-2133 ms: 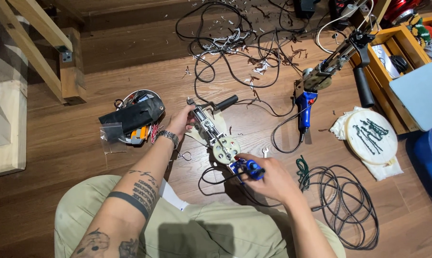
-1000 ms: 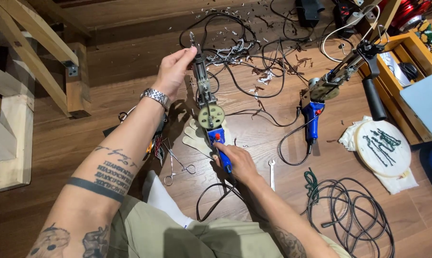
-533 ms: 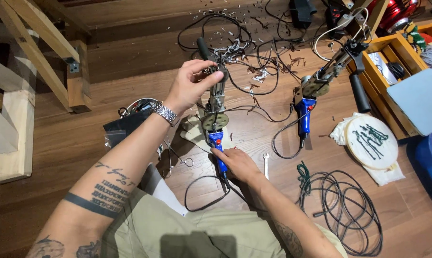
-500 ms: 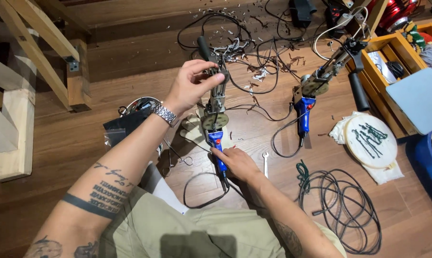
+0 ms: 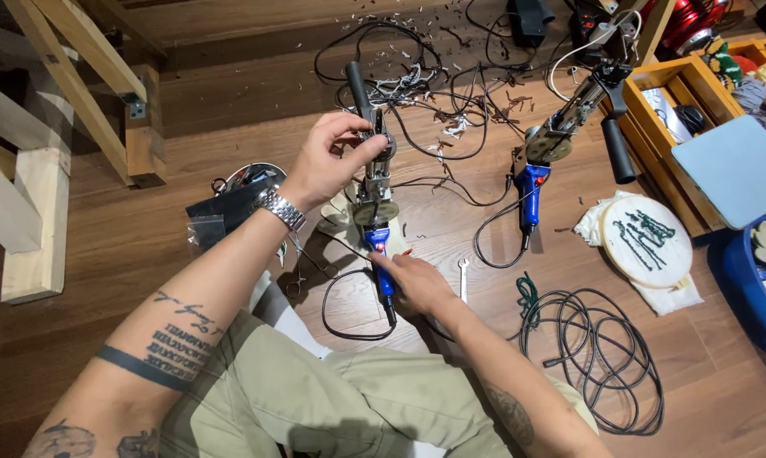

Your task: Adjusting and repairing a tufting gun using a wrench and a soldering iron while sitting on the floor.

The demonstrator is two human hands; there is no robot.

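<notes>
The tufting gun (image 5: pixel 374 199) stood on end over the wooden floor (image 5: pixel 188 246), gripped at both ends. The left hand (image 5: pixel 328 161) clasped its metal head; the right hand (image 5: pixel 417 284) closed round the blue handle. Its parts looked assembled, with a wrench (image 5: pixel 463 280) lying beside and a second gun (image 5: pixel 552 144) untouched nearby, so adjusting seemed unfinished.

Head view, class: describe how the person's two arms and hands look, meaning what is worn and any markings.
Both arms are bare, with no sleeves or gloves. The left hand has a silver metal watch at the wrist; its forearm carries dark tattoos: lettering and a solid band. The right hand is bare; its forearm has a faint tattoo.
</notes>
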